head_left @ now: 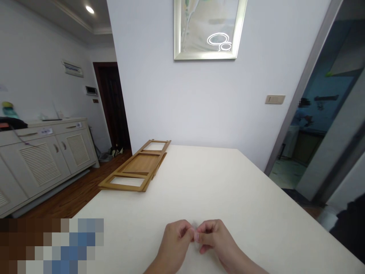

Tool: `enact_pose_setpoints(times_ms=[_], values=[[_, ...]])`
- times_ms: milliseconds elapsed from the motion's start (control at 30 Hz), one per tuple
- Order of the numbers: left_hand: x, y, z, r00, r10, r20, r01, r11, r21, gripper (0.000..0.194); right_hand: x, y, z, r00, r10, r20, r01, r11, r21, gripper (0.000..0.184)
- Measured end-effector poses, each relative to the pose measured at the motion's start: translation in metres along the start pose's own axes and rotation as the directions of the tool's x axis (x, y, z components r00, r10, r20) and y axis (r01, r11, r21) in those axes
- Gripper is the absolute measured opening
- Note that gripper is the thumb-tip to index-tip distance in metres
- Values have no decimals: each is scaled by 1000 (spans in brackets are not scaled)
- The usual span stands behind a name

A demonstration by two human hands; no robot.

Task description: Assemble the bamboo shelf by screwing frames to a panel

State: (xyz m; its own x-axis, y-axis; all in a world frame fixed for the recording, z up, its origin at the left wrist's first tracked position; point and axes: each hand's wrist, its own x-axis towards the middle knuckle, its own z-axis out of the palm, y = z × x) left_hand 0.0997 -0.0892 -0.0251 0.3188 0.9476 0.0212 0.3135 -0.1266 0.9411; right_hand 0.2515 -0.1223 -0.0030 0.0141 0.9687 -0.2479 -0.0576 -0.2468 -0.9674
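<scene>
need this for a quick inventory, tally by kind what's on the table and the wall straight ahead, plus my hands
Hands: 2 (left hand, right hand)
Folded wooden frame: 1
Framed picture: 1
Switch plate: 1
Total: 5
Not counted: see-through bit at the fingertips, too unclear to identify

The table (205,182) is of a plain cream-white colour. The folded wooden frame (139,163) is honey-brown. The wall (196,102) is pale bluish white, and the picture frame (205,56) is silvery. The cabinet doors (42,163) are whitish, with a pattern of horizontal slats. The door (114,102) is dark reddish brown.
</scene>
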Motion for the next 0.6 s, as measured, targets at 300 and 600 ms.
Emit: enact_pose_setpoints(times_ms=[300,600], values=[[-3,5,-2,991,102,-88,-84,978,190,19,3,6,-4,931,-325,-168,229,875,-427,11],[-3,-8,5,997,34,67,-15,963,-270,79,1,-12,-6,990,-133,-52,141,967,213,22]])
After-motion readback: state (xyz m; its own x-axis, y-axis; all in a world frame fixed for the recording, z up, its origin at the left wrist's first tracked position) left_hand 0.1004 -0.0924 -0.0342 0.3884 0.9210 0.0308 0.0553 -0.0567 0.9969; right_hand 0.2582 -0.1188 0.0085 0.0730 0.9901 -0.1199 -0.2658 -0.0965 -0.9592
